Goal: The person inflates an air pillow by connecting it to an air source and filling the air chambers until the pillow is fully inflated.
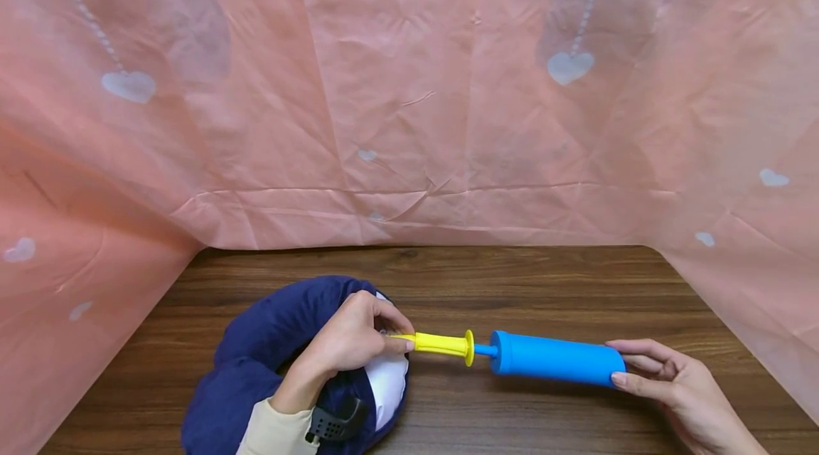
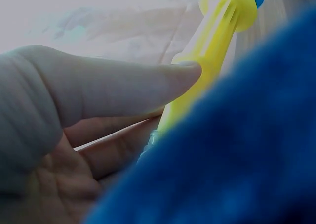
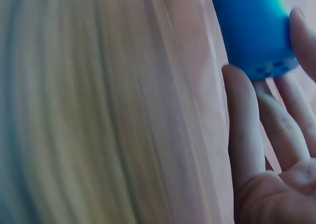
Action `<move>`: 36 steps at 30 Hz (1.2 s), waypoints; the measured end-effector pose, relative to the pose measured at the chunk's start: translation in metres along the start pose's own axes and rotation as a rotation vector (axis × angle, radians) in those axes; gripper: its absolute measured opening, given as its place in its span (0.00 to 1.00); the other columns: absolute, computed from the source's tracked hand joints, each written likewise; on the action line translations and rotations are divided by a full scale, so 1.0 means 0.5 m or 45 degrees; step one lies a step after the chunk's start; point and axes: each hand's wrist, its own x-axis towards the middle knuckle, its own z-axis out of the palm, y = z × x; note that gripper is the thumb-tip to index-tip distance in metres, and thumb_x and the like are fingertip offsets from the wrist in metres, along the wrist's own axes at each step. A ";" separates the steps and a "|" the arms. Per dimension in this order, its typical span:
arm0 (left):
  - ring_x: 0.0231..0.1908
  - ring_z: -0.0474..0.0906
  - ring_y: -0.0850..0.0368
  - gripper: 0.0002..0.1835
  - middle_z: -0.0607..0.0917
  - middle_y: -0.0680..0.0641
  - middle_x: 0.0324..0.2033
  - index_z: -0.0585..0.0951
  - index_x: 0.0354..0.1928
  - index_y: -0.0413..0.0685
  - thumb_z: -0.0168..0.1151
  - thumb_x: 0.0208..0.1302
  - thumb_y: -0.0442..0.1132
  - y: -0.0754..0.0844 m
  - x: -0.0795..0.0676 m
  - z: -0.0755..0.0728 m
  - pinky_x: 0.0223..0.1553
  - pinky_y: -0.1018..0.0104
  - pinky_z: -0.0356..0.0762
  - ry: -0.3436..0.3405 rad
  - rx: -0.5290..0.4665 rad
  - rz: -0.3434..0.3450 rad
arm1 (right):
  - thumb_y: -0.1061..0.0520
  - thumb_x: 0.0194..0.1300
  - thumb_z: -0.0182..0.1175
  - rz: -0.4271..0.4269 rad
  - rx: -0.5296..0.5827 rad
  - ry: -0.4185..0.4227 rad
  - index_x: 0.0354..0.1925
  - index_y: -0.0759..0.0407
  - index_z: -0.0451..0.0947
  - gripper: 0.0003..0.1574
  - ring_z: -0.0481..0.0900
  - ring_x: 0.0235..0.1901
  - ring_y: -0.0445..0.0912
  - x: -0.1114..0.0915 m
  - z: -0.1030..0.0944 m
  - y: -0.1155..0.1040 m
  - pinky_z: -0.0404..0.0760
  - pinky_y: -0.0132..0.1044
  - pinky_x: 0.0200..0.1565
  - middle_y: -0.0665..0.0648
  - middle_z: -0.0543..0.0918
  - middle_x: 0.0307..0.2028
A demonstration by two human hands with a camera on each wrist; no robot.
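Note:
A hand air pump (image 1: 557,357) has a blue barrel and a yellow tapered end (image 1: 441,344), joined by a short length of blue rod. My left hand (image 1: 352,334) pinches the yellow end near its tip, over a navy neck pillow (image 1: 275,327) with a white patch (image 1: 387,387). Beside that tip, a bit of clear plastic (image 2: 151,139) shows in the left wrist view. At the other end, my right hand (image 1: 678,387) grips the barrel between thumb and fingers. Small holes dot the barrel's end face (image 3: 271,69) in the right wrist view.
The dark wooden table (image 1: 512,284) lies under everything. Pink cloth (image 1: 397,121) printed with pale hearts hangs behind it and along both sides. A dark strap (image 1: 339,421) circles the left wrist over a cream sleeve (image 1: 271,430).

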 end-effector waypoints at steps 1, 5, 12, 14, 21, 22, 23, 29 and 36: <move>0.31 0.80 0.60 0.06 0.91 0.55 0.31 0.94 0.33 0.52 0.82 0.56 0.32 0.000 0.000 0.001 0.32 0.71 0.74 -0.002 0.005 0.006 | 0.72 0.75 0.60 0.000 -0.005 0.008 0.63 0.50 0.86 0.27 0.88 0.51 0.36 0.001 0.012 -0.001 0.86 0.32 0.47 0.41 0.92 0.53; 0.31 0.79 0.63 0.06 0.92 0.55 0.32 0.94 0.33 0.52 0.81 0.56 0.32 0.001 0.000 0.005 0.32 0.72 0.74 -0.012 0.025 0.026 | 0.73 0.73 0.61 -0.029 -0.006 -0.004 0.61 0.51 0.87 0.27 0.89 0.50 0.36 0.004 0.047 0.000 0.86 0.32 0.46 0.42 0.92 0.53; 0.31 0.78 0.63 0.05 0.91 0.54 0.32 0.95 0.34 0.50 0.82 0.56 0.33 0.001 0.001 0.006 0.32 0.72 0.74 -0.011 0.046 0.037 | 0.74 0.72 0.62 -0.070 -0.026 -0.013 0.62 0.55 0.86 0.26 0.89 0.51 0.36 0.002 0.054 -0.002 0.86 0.32 0.47 0.43 0.93 0.53; 0.31 0.78 0.63 0.05 0.92 0.54 0.32 0.95 0.34 0.49 0.82 0.56 0.33 0.000 0.001 0.005 0.32 0.72 0.73 -0.012 0.039 0.037 | 0.74 0.72 0.62 -0.078 -0.038 -0.012 0.62 0.57 0.86 0.26 0.89 0.51 0.36 0.000 0.045 -0.002 0.86 0.33 0.47 0.44 0.93 0.53; 0.32 0.79 0.64 0.05 0.92 0.54 0.32 0.95 0.34 0.51 0.82 0.56 0.35 0.001 -0.001 0.004 0.33 0.72 0.73 -0.004 0.034 0.021 | 0.74 0.74 0.59 -0.037 -0.041 0.022 0.64 0.54 0.86 0.27 0.87 0.52 0.33 -0.008 -0.031 0.007 0.85 0.31 0.46 0.40 0.92 0.53; 0.32 0.79 0.64 0.05 0.92 0.54 0.32 0.95 0.34 0.51 0.82 0.56 0.36 0.001 -0.001 0.003 0.33 0.72 0.73 -0.005 0.029 0.024 | 0.74 0.75 0.58 -0.028 -0.072 0.029 0.64 0.53 0.85 0.28 0.86 0.53 0.30 -0.011 -0.045 0.009 0.85 0.30 0.45 0.38 0.91 0.54; 0.31 0.79 0.64 0.05 0.92 0.54 0.32 0.95 0.34 0.51 0.82 0.56 0.35 0.000 -0.001 0.003 0.33 0.72 0.73 -0.006 0.024 0.026 | 0.74 0.75 0.58 -0.029 -0.093 0.031 0.64 0.53 0.85 0.28 0.85 0.53 0.29 -0.013 -0.061 0.012 0.84 0.29 0.45 0.36 0.90 0.54; 0.30 0.79 0.64 0.05 0.92 0.54 0.31 0.95 0.34 0.51 0.82 0.56 0.35 -0.002 0.000 0.003 0.32 0.72 0.72 -0.004 0.032 0.024 | 0.75 0.76 0.54 -0.094 -0.164 0.019 0.67 0.54 0.83 0.31 0.81 0.56 0.22 -0.030 -0.145 0.031 0.82 0.25 0.45 0.33 0.88 0.57; 0.30 0.79 0.64 0.04 0.92 0.54 0.31 0.95 0.34 0.51 0.82 0.57 0.35 -0.001 -0.001 0.000 0.31 0.72 0.72 -0.008 0.021 0.013 | 0.78 0.74 0.54 -0.101 -0.059 0.101 0.61 0.44 0.87 0.36 0.83 0.51 0.24 -0.051 -0.196 0.046 0.82 0.24 0.42 0.34 0.90 0.52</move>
